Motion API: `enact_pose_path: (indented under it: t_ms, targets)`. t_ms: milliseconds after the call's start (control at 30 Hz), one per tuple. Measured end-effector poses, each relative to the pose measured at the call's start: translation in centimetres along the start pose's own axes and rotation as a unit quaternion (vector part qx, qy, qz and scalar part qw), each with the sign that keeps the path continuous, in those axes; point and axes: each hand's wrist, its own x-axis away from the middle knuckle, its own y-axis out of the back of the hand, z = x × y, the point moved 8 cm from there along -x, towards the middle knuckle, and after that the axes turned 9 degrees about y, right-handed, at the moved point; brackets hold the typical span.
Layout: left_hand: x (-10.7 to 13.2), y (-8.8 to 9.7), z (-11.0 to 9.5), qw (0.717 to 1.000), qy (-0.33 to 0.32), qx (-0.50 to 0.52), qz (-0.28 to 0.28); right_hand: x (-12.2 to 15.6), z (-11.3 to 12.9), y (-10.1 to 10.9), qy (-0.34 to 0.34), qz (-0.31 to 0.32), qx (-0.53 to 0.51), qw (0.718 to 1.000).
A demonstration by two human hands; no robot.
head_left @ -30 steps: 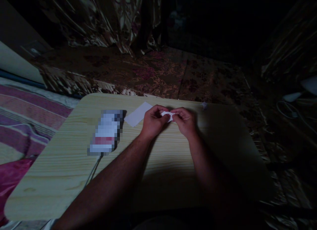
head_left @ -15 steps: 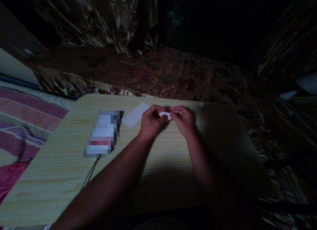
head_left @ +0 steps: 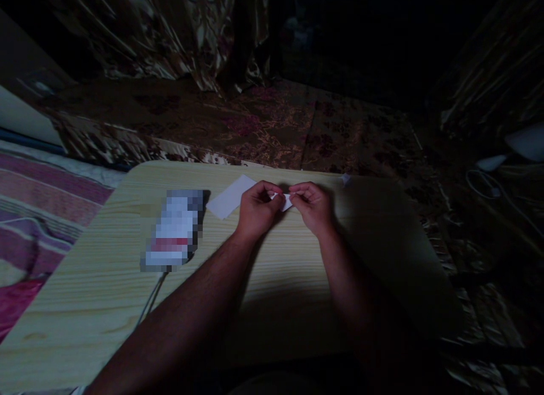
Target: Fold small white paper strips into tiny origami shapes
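Note:
Between my two hands is a small piece of white paper (head_left: 287, 202), pinched at both ends just above the wooden table (head_left: 293, 270). My left hand (head_left: 260, 209) is closed on its left end, thumb on top. On the right end, my right hand (head_left: 313, 205) has thumb and fingertips pressed together. The fingers cover much of the paper, so its full shape is hidden. A flat white sheet of paper (head_left: 232, 196) lies on the table just left of my left hand, partly behind it.
A blurred-out phone-like device (head_left: 172, 225) lies at the left, with a cable (head_left: 152, 298) running toward me. A small whitish scrap (head_left: 345, 179) sits near the table's far edge. Striped bedding (head_left: 38, 196) is at the left, a patterned cloth-covered surface (head_left: 238, 120) beyond.
Both hands stay on the small paper, with the fingers and thumbs shifted slightly and the paper's visible part a little changed. The whole view has moved slightly.

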Motion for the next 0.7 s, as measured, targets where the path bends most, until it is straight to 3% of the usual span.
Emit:
enact_pose_path:
  t_ms: [700]
  targets:
    - [0.02, -0.07, -0.03, 1.000, -0.001, 0.007, 0.001, -0.03, -0.50, 0.03, -0.013, 0.002, 0.000, 1.000]
